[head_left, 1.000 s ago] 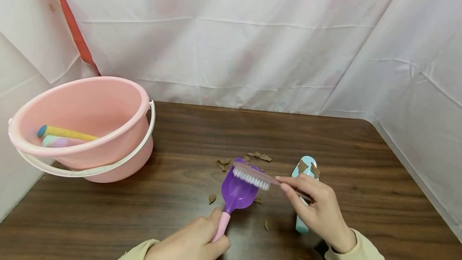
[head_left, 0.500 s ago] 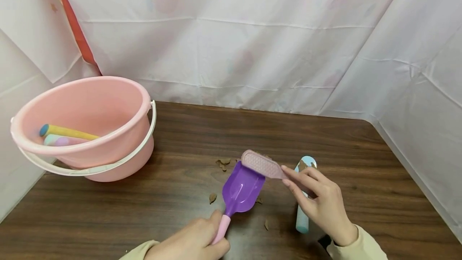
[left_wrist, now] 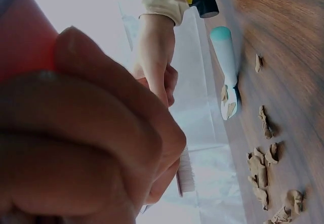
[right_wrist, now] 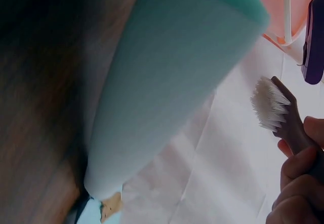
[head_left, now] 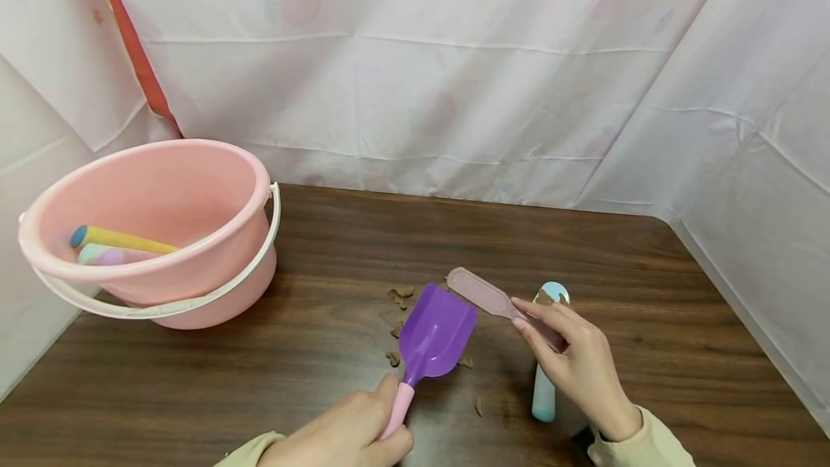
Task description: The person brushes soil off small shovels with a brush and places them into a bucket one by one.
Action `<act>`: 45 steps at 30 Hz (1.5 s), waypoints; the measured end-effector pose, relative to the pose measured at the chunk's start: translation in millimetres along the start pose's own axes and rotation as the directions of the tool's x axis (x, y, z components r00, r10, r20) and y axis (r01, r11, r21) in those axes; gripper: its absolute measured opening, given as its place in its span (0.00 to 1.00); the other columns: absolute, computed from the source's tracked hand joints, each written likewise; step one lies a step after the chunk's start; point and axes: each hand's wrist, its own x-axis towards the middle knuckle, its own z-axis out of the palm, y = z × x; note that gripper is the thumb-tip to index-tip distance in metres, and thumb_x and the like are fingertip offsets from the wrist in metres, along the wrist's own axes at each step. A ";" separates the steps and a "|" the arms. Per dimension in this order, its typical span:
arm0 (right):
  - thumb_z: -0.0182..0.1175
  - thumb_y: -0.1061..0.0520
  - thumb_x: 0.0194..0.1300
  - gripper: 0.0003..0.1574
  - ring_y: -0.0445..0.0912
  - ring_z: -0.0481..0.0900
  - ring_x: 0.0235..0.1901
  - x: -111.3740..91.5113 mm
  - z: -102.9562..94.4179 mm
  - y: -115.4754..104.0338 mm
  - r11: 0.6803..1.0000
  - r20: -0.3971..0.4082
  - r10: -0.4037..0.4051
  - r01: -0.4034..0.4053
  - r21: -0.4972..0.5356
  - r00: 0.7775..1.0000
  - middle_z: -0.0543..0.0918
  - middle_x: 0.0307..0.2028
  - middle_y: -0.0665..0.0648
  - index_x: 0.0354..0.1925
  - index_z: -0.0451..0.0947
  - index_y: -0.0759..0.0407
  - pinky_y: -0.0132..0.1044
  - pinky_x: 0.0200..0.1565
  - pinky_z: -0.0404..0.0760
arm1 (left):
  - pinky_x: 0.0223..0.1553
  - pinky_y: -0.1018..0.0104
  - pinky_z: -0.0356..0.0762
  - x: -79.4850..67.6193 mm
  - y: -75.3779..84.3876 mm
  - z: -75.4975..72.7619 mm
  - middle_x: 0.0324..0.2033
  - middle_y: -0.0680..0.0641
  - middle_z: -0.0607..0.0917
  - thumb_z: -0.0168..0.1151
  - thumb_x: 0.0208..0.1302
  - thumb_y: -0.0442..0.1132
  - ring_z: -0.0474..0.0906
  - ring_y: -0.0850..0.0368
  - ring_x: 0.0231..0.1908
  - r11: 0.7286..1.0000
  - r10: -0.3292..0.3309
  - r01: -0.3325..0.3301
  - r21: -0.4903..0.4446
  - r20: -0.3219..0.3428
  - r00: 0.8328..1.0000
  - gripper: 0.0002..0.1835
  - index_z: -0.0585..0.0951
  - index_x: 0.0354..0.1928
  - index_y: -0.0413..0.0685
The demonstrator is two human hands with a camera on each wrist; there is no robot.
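In the head view my left hand [head_left: 350, 420] grips the pink handle of a purple toy shovel [head_left: 434, 330], its scoop tilted above the table and showing bare purple inside. My right hand [head_left: 577, 359] pinches the handle of a dull pink brush [head_left: 480, 292], held just beyond the scoop's right front edge, back upward. Its white bristles [right_wrist: 268, 105] show in the right wrist view. Brown, crumpled leaf-like scraps [left_wrist: 258, 173] lie on the table around and under the shovel. Beneath the right hand lies a light blue-handled tool [head_left: 543, 395], with brown scraps on its flat head.
A pink bucket [head_left: 214, 279] with a white handle stands at the left. Inside it are a yellow stick [head_left: 123, 238] with a blue end and a pastel-coloured piece [head_left: 117, 255]. White sheeting [head_left: 415, 92] hangs behind and beside the wooden table [head_left: 337, 236].
The brush has gone from over the scoop, bristles showing, to beyond its front right edge, back up. Scraps by the scoop's left side have changed, with some new ones there. The left hand stays put.
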 end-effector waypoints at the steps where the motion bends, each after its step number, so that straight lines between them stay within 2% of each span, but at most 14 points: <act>1: 0.70 0.66 0.51 0.22 0.31 0.59 0.20 -0.4 0.8 -0.3 1.000 0.001 0.003 -0.003 0.011 1.000 0.66 0.20 0.40 0.46 0.84 0.54 0.21 0.21 0.59 | 0.20 0.74 0.65 -0.1 0.1 0.0 0.16 0.63 0.64 0.56 0.57 0.41 0.63 0.73 0.17 1.000 -0.001 0.001 -0.001 -0.002 1.000 0.10 0.63 0.35 0.53; 5: 0.68 0.67 0.53 0.19 0.30 0.57 0.18 -1.9 4.1 -2.2 0.997 0.022 0.045 -0.046 0.056 0.999 0.66 0.18 0.40 0.45 0.84 0.54 0.21 0.19 0.59 | 0.18 0.75 0.63 -0.9 0.7 -0.3 0.16 0.63 0.63 0.56 0.57 0.40 0.61 0.73 0.16 1.000 0.010 -0.010 -0.002 -0.011 1.000 0.10 0.63 0.34 0.53; 7: 0.66 0.65 0.57 0.16 0.29 0.56 0.17 -3.1 5.5 -3.5 0.994 0.070 0.086 -0.091 0.067 0.994 0.69 0.19 0.39 0.44 0.84 0.52 0.22 0.18 0.59 | 0.17 0.76 0.62 -1.2 1.3 -0.7 0.16 0.63 0.63 0.56 0.57 0.40 0.60 0.73 0.16 1.000 0.016 -0.016 -0.006 -0.015 1.000 0.10 0.63 0.33 0.53; 10: 0.62 0.62 0.63 0.08 0.28 0.57 0.15 -5.4 7.6 -6.7 0.983 0.164 0.149 -0.164 0.085 0.975 0.69 0.17 0.38 0.38 0.84 0.51 0.23 0.17 0.60 | 0.17 0.75 0.60 -1.1 2.5 -1.4 0.16 0.64 0.63 0.55 0.57 0.39 0.60 0.73 0.16 1.000 0.016 -0.017 -0.017 -0.017 1.000 0.10 0.64 0.34 0.54; 12: 0.58 0.61 0.66 0.08 0.28 0.59 0.14 -6.5 8.6 -9.6 0.970 0.234 0.179 -0.211 0.119 0.955 0.70 0.16 0.37 0.34 0.83 0.50 0.24 0.16 0.62 | 0.17 0.75 0.60 -0.9 3.4 -1.8 0.16 0.64 0.63 0.55 0.57 0.39 0.60 0.73 0.15 1.000 0.018 -0.018 -0.025 -0.019 1.000 0.10 0.64 0.35 0.54; 16: 0.54 0.61 0.69 0.14 0.28 0.61 0.13 -7.8 10.9 -15.2 0.948 0.335 0.160 -0.239 0.210 0.929 0.69 0.13 0.39 0.26 0.78 0.50 0.25 0.16 0.63 | 0.17 0.75 0.61 -0.8 4.8 -2.4 0.16 0.64 0.63 0.55 0.57 0.40 0.61 0.73 0.16 0.999 0.016 -0.017 -0.028 -0.028 0.999 0.09 0.64 0.35 0.55; 19: 0.53 0.61 0.69 0.17 0.28 0.61 0.14 -8.2 13.2 -17.6 0.932 0.373 0.121 -0.234 0.275 0.920 0.69 0.13 0.41 0.23 0.75 0.50 0.25 0.17 0.64 | 0.17 0.75 0.61 -1.0 5.0 -2.3 0.16 0.64 0.63 0.56 0.58 0.40 0.61 0.73 0.16 0.999 0.019 -0.020 -0.035 -0.025 1.000 0.09 0.65 0.35 0.55; 21: 0.52 0.61 0.70 0.19 0.27 0.60 0.13 -8.4 14.3 -17.8 0.910 0.402 0.114 -0.258 0.325 0.909 0.70 0.12 0.44 0.21 0.73 0.50 0.25 0.15 0.63 | 0.16 0.75 0.60 -1.2 4.9 -2.0 0.16 0.64 0.63 0.56 0.58 0.40 0.61 0.74 0.15 0.999 0.030 -0.031 -0.040 -0.022 0.999 0.09 0.65 0.35 0.55; 28: 0.45 0.64 0.73 0.21 0.30 0.57 0.09 -7.4 12.0 -13.2 0.760 0.519 0.081 -0.390 0.520 0.851 0.68 0.12 0.56 0.21 0.69 0.58 0.28 0.08 0.59 | 0.15 0.75 0.60 -1.7 4.9 -1.5 0.16 0.64 0.63 0.56 0.58 0.39 0.61 0.75 0.15 0.997 0.056 -0.057 -0.053 -0.017 0.998 0.10 0.64 0.36 0.54; 30: 0.45 0.64 0.73 0.19 0.31 0.58 0.09 -6.5 10.7 -13.0 0.739 0.531 0.083 -0.410 0.535 0.843 0.67 0.12 0.58 0.23 0.71 0.61 0.28 0.08 0.59 | 0.15 0.75 0.60 -1.5 5.3 -1.7 0.16 0.64 0.64 0.56 0.58 0.39 0.61 0.74 0.15 0.997 0.052 -0.052 -0.060 -0.010 0.999 0.10 0.65 0.36 0.54; 35: 0.47 0.62 0.73 0.14 0.30 0.57 0.10 -3.6 6.2 -13.3 0.672 0.589 0.131 -0.509 0.539 0.797 0.66 0.13 0.59 0.33 0.76 0.68 0.27 0.08 0.58 | 0.17 0.75 0.63 -0.3 6.0 -1.3 0.16 0.64 0.65 0.56 0.59 0.40 0.63 0.74 0.16 0.998 0.024 -0.023 -0.064 0.016 1.000 0.11 0.65 0.40 0.55; 38: 0.48 0.61 0.73 0.15 0.31 0.57 0.10 -0.4 1.8 -12.3 0.644 0.592 0.186 -0.553 0.529 0.784 0.66 0.13 0.54 0.38 0.77 0.72 0.27 0.08 0.57 | 0.18 0.75 0.63 -0.1 5.0 0.0 0.16 0.64 0.65 0.56 0.59 0.41 0.63 0.73 0.16 0.998 0.018 -0.015 -0.065 0.035 0.999 0.11 0.65 0.40 0.54; 40: 0.49 0.60 0.73 0.15 0.32 0.56 0.11 1.8 -1.4 -11.0 0.630 0.571 0.235 -0.571 0.527 0.786 0.68 0.14 0.49 0.41 0.77 0.72 0.29 0.08 0.55 | 0.17 0.75 0.63 -0.4 3.7 0.8 0.16 0.64 0.65 0.56 0.59 0.41 0.63 0.74 0.16 0.998 0.024 -0.021 -0.065 0.046 0.999 0.10 0.65 0.39 0.54; 45: 0.50 0.58 0.72 0.13 0.33 0.57 0.12 3.8 -5.9 -8.2 0.619 0.523 0.325 -0.595 0.513 0.788 0.69 0.16 0.46 0.40 0.80 0.63 0.34 0.09 0.56 | 0.16 0.76 0.62 -2.1 1.2 1.3 0.17 0.64 0.64 0.56 0.60 0.42 0.62 0.75 0.16 0.997 0.046 -0.042 -0.064 0.064 0.997 0.09 0.65 0.36 0.53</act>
